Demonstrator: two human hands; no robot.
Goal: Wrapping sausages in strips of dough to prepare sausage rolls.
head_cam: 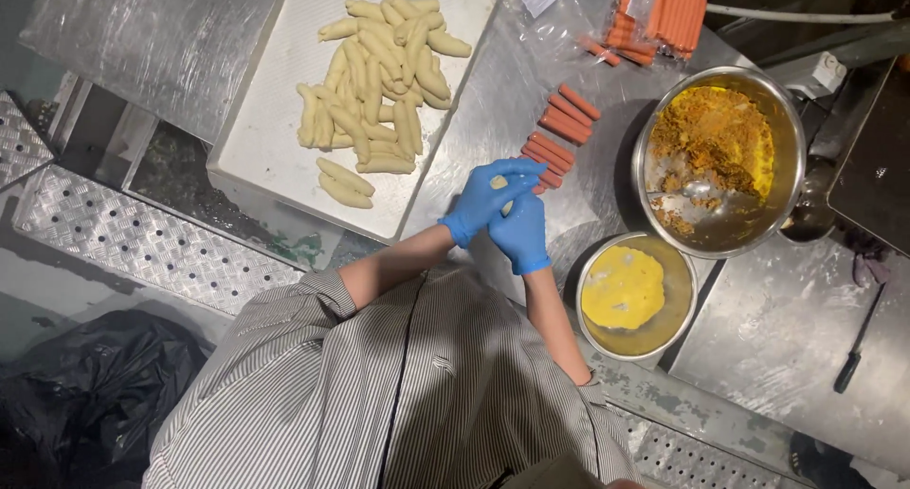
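My left hand [485,193] and my right hand [522,233], both in blue gloves, are pressed together over the steel table. They close around a pale piece of dough [499,182] that shows between the fingers. Whether anything is inside it is hidden. Just beyond my hands lie several loose orange sausages [559,134]. To the left, a white tray [270,129] carries a pile of several pale dough-wrapped rolls [379,81].
A large metal bowl [794,157] of orange-brown crumbs with a spoon [697,190] stands at the right. A smaller bowl [684,304] of yellow liquid sits by my right forearm. An open packet of sausages [664,10] lies at the back. A black bag [85,394] sits low left.
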